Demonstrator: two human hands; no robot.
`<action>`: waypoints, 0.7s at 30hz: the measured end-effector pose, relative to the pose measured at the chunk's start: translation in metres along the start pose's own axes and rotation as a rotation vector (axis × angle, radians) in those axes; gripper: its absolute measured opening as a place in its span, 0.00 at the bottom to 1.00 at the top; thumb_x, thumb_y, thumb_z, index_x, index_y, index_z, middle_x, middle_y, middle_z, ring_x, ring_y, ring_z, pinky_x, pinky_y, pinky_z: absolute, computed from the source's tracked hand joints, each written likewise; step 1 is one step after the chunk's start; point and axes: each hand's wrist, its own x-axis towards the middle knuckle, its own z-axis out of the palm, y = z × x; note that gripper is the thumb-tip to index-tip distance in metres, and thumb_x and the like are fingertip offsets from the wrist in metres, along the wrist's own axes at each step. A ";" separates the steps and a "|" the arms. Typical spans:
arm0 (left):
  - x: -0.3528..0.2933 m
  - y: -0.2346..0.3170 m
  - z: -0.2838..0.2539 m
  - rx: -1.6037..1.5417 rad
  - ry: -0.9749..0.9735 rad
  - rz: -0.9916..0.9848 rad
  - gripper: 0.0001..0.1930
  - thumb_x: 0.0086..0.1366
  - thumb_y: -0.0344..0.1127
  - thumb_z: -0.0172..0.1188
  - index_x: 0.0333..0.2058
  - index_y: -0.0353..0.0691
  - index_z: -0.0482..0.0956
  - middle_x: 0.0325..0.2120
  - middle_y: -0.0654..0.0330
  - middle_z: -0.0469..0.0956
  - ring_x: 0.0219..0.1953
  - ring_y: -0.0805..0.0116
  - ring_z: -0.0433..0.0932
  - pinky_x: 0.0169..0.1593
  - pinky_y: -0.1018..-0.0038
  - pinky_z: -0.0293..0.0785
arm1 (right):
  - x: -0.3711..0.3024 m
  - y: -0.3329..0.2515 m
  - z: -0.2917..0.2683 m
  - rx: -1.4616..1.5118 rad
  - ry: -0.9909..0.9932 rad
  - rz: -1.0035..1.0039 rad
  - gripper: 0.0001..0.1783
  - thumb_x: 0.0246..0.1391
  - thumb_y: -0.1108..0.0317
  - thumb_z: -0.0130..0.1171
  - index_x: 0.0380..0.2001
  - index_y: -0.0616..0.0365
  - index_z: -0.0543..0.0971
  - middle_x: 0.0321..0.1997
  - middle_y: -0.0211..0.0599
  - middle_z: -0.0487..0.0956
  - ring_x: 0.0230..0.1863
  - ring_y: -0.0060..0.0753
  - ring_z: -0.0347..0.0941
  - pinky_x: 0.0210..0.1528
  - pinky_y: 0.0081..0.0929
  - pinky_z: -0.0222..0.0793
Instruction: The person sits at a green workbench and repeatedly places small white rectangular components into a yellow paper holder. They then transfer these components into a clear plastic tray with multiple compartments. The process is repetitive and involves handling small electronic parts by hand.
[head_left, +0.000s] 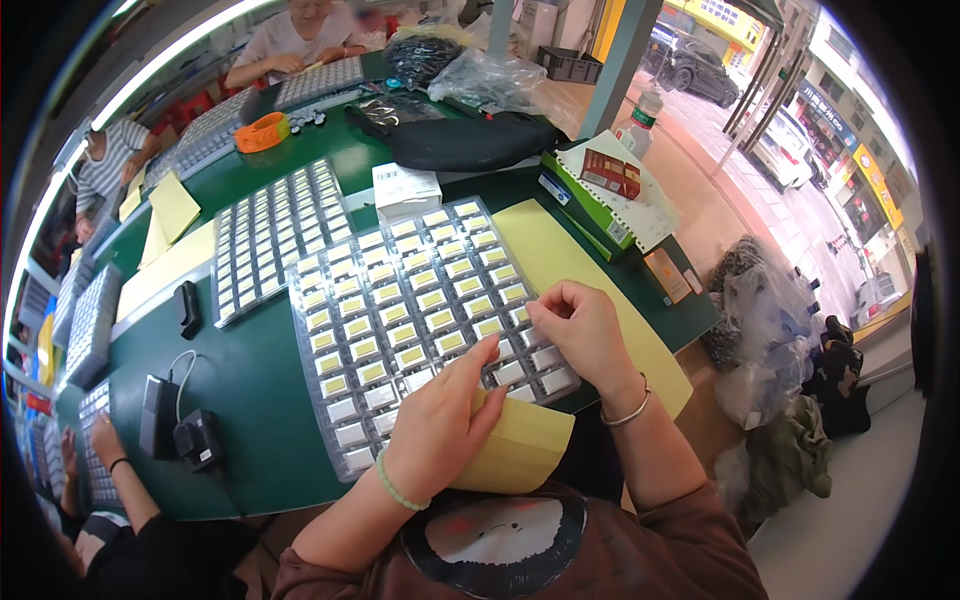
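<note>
In front of me lies a clear plastic tray [345, 268] with rows of small rectangular white pieces. Pieces in the far rows carry yellow tops, while the white pieces [508, 373] in the near rows are plain. My left hand [440, 425] grips a yellow sheet [515, 445] at the tray's near edge, its fingers reaching over the pieces. My right hand [585, 330] is closed in a pinch over the tray's right edge. Whatever is between those fingertips is hidden or too small to name.
A second filled tray [280, 235] lies at the left, by a white box [405, 190]. Yellow paper [640, 350] lies under the right forearm. Adapters [200, 440] with a cable are at the left. A black pouch [475, 143] lies farther back. Other people work around the table.
</note>
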 end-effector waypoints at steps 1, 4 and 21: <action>-0.001 0.000 0.000 0.001 -0.002 -0.002 0.26 0.66 0.31 0.64 0.63 0.39 0.71 0.50 0.55 0.84 0.25 0.63 0.78 0.36 0.69 0.77 | -0.001 0.001 0.000 -0.015 0.004 -0.006 0.07 0.58 0.71 0.67 0.31 0.64 0.82 0.26 0.28 0.82 0.27 0.14 0.74 0.31 0.16 0.70; 0.000 0.001 -0.001 0.007 -0.009 0.000 0.26 0.66 0.31 0.64 0.63 0.39 0.72 0.50 0.55 0.84 0.25 0.62 0.79 0.36 0.69 0.77 | -0.001 0.002 0.000 -0.006 0.007 0.016 0.07 0.58 0.71 0.67 0.31 0.64 0.82 0.26 0.28 0.81 0.26 0.14 0.74 0.30 0.17 0.70; -0.001 0.001 -0.001 0.020 -0.001 0.031 0.27 0.66 0.30 0.65 0.63 0.38 0.71 0.50 0.56 0.84 0.26 0.62 0.79 0.35 0.70 0.77 | -0.003 -0.005 0.004 -0.243 0.067 -0.091 0.11 0.52 0.67 0.72 0.31 0.64 0.81 0.26 0.34 0.80 0.27 0.23 0.75 0.32 0.23 0.72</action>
